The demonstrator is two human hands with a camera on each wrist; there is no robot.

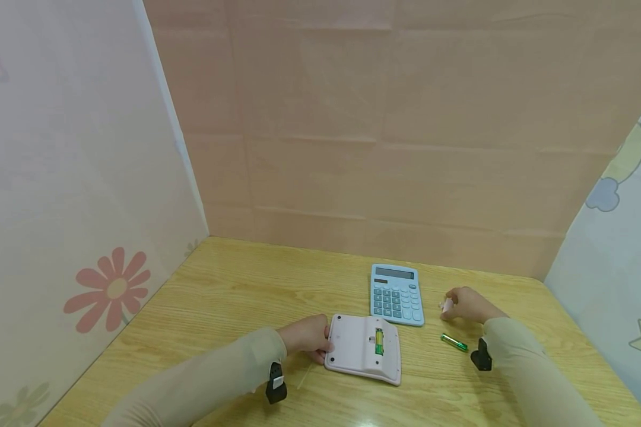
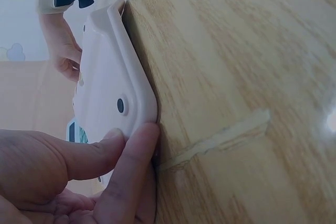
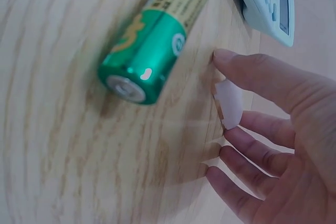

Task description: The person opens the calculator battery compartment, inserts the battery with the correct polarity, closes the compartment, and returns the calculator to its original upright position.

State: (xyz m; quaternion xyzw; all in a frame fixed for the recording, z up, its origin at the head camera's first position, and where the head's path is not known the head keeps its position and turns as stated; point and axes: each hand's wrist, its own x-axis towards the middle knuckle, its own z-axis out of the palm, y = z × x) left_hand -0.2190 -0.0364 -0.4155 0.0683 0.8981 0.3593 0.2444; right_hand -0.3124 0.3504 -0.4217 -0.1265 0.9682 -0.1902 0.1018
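A pale pink calculator (image 1: 349,344) lies face down, its battery slot uncovered with a green-and-gold battery (image 1: 379,342) inside. My left hand (image 1: 307,338) grips its left edge; in the left wrist view the thumb is on the back beside a black rubber foot (image 2: 121,105). To the right, my right hand (image 1: 470,304) holds a small whitish battery cover (image 3: 229,103) at the tabletop, between the thumb and fingers. A loose green battery (image 1: 454,342) lies on the table just in front of that hand, large in the right wrist view.
A light blue calculator (image 1: 397,295) lies face up behind the pink one, between the hands. The wooden table (image 1: 267,279) meets a tan backdrop (image 1: 310,178) at the back and patterned sheets on both sides. A strip of tape (image 2: 220,139) is on the tabletop near the left hand.
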